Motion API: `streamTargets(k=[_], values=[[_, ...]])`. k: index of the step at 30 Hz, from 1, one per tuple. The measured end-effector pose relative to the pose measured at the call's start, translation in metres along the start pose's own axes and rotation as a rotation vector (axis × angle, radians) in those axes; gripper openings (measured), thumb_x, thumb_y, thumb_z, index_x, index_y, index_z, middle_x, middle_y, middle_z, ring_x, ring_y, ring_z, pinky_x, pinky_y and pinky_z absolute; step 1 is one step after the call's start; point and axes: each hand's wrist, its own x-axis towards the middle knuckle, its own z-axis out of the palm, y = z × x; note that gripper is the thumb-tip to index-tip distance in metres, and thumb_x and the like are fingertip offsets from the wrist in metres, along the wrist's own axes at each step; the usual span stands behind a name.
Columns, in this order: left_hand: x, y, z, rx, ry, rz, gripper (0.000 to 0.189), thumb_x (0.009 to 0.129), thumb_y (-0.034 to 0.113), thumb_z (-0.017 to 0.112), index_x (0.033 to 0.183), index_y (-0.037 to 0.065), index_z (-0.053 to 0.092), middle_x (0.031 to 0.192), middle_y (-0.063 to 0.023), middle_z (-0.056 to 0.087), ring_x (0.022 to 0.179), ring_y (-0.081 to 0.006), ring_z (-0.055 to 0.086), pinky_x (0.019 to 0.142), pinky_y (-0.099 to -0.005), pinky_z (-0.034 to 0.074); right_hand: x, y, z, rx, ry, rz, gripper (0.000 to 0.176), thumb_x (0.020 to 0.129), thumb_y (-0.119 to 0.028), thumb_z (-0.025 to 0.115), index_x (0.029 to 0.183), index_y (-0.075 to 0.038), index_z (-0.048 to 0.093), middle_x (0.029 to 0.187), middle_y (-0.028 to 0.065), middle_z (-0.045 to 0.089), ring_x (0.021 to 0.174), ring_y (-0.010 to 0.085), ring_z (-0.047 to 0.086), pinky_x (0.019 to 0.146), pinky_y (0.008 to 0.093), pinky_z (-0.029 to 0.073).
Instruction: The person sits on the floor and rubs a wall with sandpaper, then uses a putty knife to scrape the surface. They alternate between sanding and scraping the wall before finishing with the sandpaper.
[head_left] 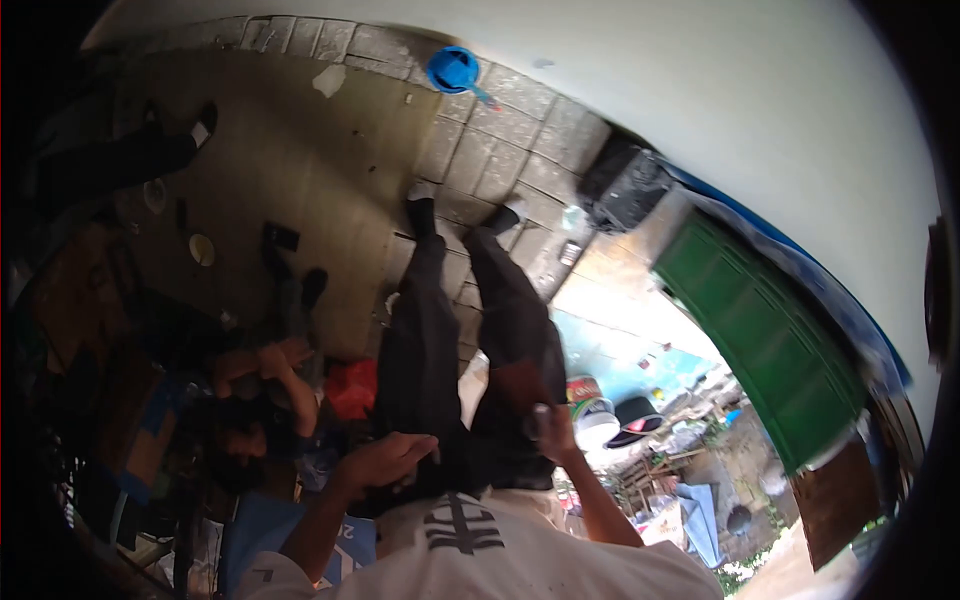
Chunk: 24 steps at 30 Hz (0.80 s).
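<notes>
My left hand is over my left thigh, its fingers stretched out and close together. No object shows clearly in it. My right hand is closed beside my right thigh, around something with a pale grey end. A dark reddish flat shape lies just beyond that end, against my dark trousers. Blur and shadow hide whether the two are one thing.
Another person sits at the left, near a red bag. A blue dipper stands on the paving by the wall. At right are a green panel, a white bucket and a black bag.
</notes>
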Motion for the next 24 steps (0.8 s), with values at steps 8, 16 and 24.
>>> streamTargets(k=[8, 16, 24], values=[[0.321, -0.063, -0.329, -0.152, 0.703, 0.393, 0.050, 0.110, 0.048, 0.042, 0.099, 0.004, 0.064, 0.064, -0.0016, 0.061, 0.059, -0.0115, 0.062, 0.057, -0.0281, 0.049, 0.277, -0.061, -0.151, -0.662, 0.518, -1.129, 0.064, 0.068, -0.019, 0.076, 0.131, -0.010, 0.070, 0.073, 0.0039, 0.061, 0.054, 0.0190, 0.055, 0.050, 0.0332, 0.044], [0.503, -0.201, -0.559, 0.156, 1.552, -0.075, 0.049, 0.110, 0.040, 0.042, 0.134, -0.001, 0.054, 0.137, -0.0236, 0.056, 0.125, -0.0357, 0.058, 0.100, -0.0464, 0.049, 0.467, -0.188, -0.182, -0.761, 0.579, -1.607, 0.054, 0.065, -0.016, 0.081, 0.118, -0.020, 0.079, 0.089, 0.0025, 0.062, 0.064, 0.0151, 0.062, 0.052, 0.0279, 0.053], [0.549, -0.345, -0.613, 0.668, 1.739, -0.031, 0.063, 0.105, 0.050, 0.048, 0.143, 0.000, 0.045, 0.147, -0.0309, 0.039, 0.135, -0.0484, 0.041, 0.109, -0.0595, 0.036, 0.536, -0.234, -0.178, -0.876, 0.750, -1.652, 0.044, 0.064, -0.008, 0.087, 0.107, -0.017, 0.083, 0.098, 0.0048, 0.061, 0.065, 0.0140, 0.064, 0.049, 0.0273, 0.052]])
